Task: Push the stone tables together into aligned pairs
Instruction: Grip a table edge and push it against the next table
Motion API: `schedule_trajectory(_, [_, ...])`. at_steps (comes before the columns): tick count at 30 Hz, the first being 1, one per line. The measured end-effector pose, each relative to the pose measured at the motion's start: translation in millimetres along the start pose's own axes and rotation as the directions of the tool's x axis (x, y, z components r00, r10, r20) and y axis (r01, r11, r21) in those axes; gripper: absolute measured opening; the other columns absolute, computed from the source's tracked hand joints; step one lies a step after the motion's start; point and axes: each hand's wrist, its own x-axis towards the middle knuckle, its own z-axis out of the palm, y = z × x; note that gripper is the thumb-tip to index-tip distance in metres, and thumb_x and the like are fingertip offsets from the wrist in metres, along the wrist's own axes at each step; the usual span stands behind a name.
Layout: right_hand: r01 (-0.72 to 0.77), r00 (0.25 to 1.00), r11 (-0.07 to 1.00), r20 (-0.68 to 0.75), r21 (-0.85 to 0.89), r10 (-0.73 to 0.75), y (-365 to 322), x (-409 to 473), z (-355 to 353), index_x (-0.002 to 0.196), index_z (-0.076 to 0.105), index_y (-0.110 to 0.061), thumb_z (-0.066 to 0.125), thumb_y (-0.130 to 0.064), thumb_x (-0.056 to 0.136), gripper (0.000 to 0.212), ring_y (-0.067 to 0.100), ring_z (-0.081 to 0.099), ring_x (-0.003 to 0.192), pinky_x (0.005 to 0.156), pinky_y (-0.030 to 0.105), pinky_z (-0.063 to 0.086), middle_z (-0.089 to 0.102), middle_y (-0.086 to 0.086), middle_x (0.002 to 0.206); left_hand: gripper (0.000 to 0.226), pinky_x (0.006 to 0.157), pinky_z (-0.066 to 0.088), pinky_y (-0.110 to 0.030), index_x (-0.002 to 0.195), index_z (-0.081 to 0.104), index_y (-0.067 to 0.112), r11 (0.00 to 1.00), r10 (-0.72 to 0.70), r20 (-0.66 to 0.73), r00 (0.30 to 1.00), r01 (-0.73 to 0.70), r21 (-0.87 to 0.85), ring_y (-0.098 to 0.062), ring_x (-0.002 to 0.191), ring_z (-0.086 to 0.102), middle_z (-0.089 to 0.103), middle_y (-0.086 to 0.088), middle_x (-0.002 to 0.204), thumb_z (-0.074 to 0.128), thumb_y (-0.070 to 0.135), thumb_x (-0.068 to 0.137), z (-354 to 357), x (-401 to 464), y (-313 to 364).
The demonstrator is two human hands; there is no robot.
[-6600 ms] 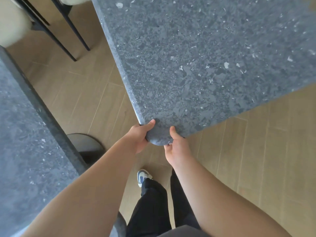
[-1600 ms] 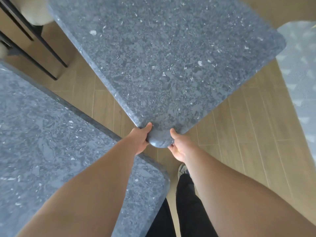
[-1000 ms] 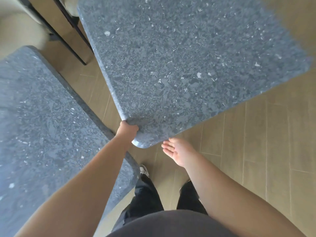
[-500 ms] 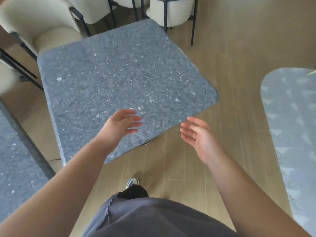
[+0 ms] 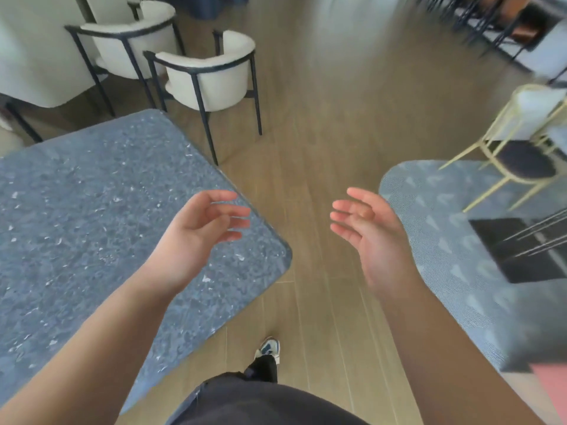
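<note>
Grey speckled stone table w/ rounded corners lies directly under and to the outer side of the left hand; only 1 such table is in view, so the partner of the pair cannot be located from this view. Left hand: fingers loosely curled, spread, holding nothing, hovering above the tabletop near its rounded corner. Right hand: fingers relaxed, palm facing inward, holding nothing, over bare wood-plank floor, well apart from the table edge. Left hand is the nearer one; table lies across the gap from the right hand, past the left. Table's long axis cannot be judged, as the top runs out of view at the left edge. Count: 2 hands, 1 stone table, 2 white upholstered chairs w/ black metal frames beyond the left hand, 1 gold-frame chair beyond the right hand, 1 pale grey patterned rug beside the right hand. Judgement: next contact prob. needs re-gripping an edge.
</note>
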Motion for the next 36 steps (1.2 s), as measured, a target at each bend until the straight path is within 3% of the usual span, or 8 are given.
schedule_trajectory(4, [0.031,0.999,0.997,-0.039,-0.067,-0.033,-27.0,76.8,-42.6,0.123,0.061,-0.016,0.044,0.009,0.096,0.041,0.023,0.069,0.107,0.094,0.039,0.056,0.071,0.009,0.11,0.028,0.085,0.058,-0.034,0.119,0.056,0.011,0.999,0.021,0.064,0.998,-0.019,-0.029,-0.032,0.101,0.069,0.074,-0.009,0.105,0.052,-0.002,0.095,66.3,91.5,16.9])
schedule_trajectory(12, [0.133,0.976,0.99,-0.169,-0.037,-0.138,-59.6,214.3,-144.7,0.122,0.062,-0.009,0.048,0.01,0.096,0.035,0.02,0.068,0.099,0.09,0.035,0.057,0.07,0.012,0.108,0.035,0.089,0.057,-0.04,0.127,0.053,0.002,0.993,0.087,0.142,0.986,-0.097,0.069,-0.025,0.101,0.07,0.072,-0.009,0.109,0.039,-0.014,0.099,214.6,239.9,50.2])
schedule_trajectory(17, [0.158,0.981,0.984,-0.104,-0.078,-0.166,-60.1,320.7,-207.9,0.123,0.061,-0.009,0.048,0.009,0.097,0.034,0.022,0.068,0.102,0.092,0.037,0.057,0.071,0.01,0.109,0.035,0.091,0.058,-0.045,0.124,0.056,0.008,0.988,0.127,0.071,0.989,-0.132,0.079,-0.028,0.105,0.07,0.073,-0.008,0.109,0.039,-0.011,0.1,286.8,327.7,43.9])
schedule_trajectory(23, [0.157,0.984,0.974,0.109,-0.162,-0.14,-77.5,455.5,-251.9,0.122,0.061,-0.015,0.046,0.007,0.098,0.036,0.019,0.069,0.103,0.095,0.041,0.056,0.071,0.003,0.108,0.035,0.091,0.058,-0.046,0.123,0.055,0.008,0.991,0.121,-0.126,0.985,-0.112,0.079,-0.028,0.104,0.069,0.071,-0.005,0.107,0.038,-0.012,0.099,357.9,416.4,49.3])
schedule_trajectory(31, [0.145,0.918,0.985,0.383,-0.089,-0.101,-87.5,598.4,-180.8,0.118,0.063,-0.022,0.045,-0.007,0.087,0.038,0.019,0.068,0.105,0.096,0.043,0.055,0.072,0.001,0.107,0.031,0.091,0.055,-0.047,0.122,0.052,0.004,0.994,0.113,-0.421,0.9,-0.103,0.046,-0.027,0.1,0.068,0.068,-0.011,0.108,0.046,-0.003,0.092,331.9,482.3,73.6])
schedule_trajectory(36, [0.16,0.835,0.984,0.542,-0.073,-0.095,-83.9,659.9,-77.0,0.118,0.062,-0.017,0.043,0.006,0.092,0.04,0.02,0.069,0.103,0.096,0.044,0.055,0.071,0.004,0.106,0.035,0.092,0.057,-0.047,0.118,0.055,0.01,0.993,0.115,-0.589,0.8,-0.098,0.061,-0.029,0.102,0.069,0.071,-0.005,0.104,0.039,-0.014,0.098,256.3,522.0,77.2])
